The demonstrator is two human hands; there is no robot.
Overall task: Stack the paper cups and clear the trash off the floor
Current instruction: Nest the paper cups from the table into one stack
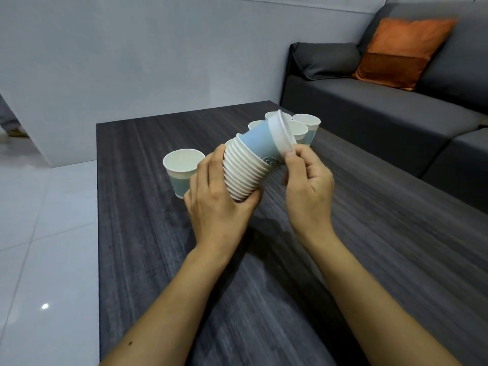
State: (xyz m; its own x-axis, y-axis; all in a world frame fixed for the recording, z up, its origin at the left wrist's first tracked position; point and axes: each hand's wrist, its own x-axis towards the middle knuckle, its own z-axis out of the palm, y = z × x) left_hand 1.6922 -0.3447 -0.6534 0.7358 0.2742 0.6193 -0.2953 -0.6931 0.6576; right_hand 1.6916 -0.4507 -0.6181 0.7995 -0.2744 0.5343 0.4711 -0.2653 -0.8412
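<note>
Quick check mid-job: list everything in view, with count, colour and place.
Cup stack: one, white rims, blue top, tilted above table.
Loose cup: one, white and blue, upright on table, left of stack.
Cup group: at least four, white and blue, on table behind stack, partly hidden.
Table: one, dark wood grain, centre.
Sofa: one, grey, right.
Orange cushion: one, on sofa.
Grey cushion: one, sofa's far end.
Floor: white tiles, left.
Left hand: grips stack's lower end.
Right hand: pinches stack's upper rim.
</note>
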